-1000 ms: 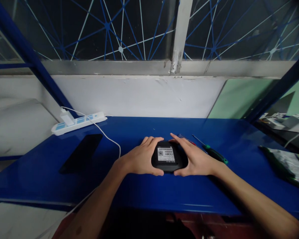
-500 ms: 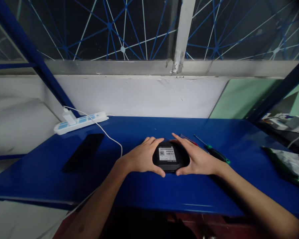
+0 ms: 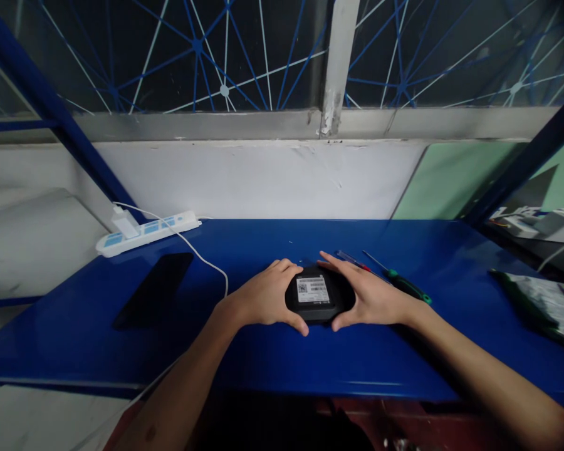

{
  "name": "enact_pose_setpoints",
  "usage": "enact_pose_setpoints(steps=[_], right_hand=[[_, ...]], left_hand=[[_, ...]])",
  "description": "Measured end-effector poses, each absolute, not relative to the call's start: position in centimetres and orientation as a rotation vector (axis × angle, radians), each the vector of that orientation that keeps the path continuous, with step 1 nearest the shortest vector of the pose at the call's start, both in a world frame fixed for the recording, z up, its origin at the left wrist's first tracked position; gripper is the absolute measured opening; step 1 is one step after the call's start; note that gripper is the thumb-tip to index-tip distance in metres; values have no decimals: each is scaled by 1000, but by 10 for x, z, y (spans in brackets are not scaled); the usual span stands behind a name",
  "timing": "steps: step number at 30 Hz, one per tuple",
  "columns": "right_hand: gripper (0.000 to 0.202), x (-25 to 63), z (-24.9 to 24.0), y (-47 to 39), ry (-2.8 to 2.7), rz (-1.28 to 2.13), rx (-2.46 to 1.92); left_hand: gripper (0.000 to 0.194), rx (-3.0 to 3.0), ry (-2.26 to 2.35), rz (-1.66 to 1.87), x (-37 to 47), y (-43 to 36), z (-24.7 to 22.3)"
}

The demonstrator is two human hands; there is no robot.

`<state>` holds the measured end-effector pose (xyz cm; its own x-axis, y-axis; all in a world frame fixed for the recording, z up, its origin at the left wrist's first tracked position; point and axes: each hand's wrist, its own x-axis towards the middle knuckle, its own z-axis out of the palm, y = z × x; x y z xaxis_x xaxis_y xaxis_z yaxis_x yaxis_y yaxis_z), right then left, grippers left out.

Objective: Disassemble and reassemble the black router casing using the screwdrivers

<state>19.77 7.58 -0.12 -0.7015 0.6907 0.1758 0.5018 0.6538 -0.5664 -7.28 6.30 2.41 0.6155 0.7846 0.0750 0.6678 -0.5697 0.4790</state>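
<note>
A dark, flat device with a white printed label (image 3: 313, 290) lies on the blue table (image 3: 282, 363), its labelled face up. My left hand (image 3: 270, 293) curves around its left side, thumb at the near edge and fingers at the far edge. On the opposite side my right hand (image 3: 369, 294) grips it the same way. Parts of the device's sides are hidden by both hands. Just beyond my right hand lie a screwdriver with a black and green handle (image 3: 408, 287) and a thin tool with a clear and red handle (image 3: 352, 258).
At the back left sits a white power strip (image 3: 148, 233) with a plugged-in charger (image 3: 125, 220) and a white cable (image 3: 202, 257). A black phone-like slab (image 3: 155, 289) lies left of my hands. A green and silver bag (image 3: 540, 307) rests at the right edge.
The whole view has shifted slightly, with things a little further left. Both hands stay around the device, whose near edge appears slightly more visible.
</note>
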Motion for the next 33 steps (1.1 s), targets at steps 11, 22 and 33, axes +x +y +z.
enact_pose_setpoints(steps=[11,22,33], right_hand=[[128,199,-5,78,-2477,702,-965],[126,196,-8,76,-2478,752,-1032],[95,194,-6,76,-2461,628,-1034]], left_hand=[[102,2496,1170,346,-73,64,17],[98,2397,1237,231,-70,61,24],[95,2370,1215,312,-72,59,25]])
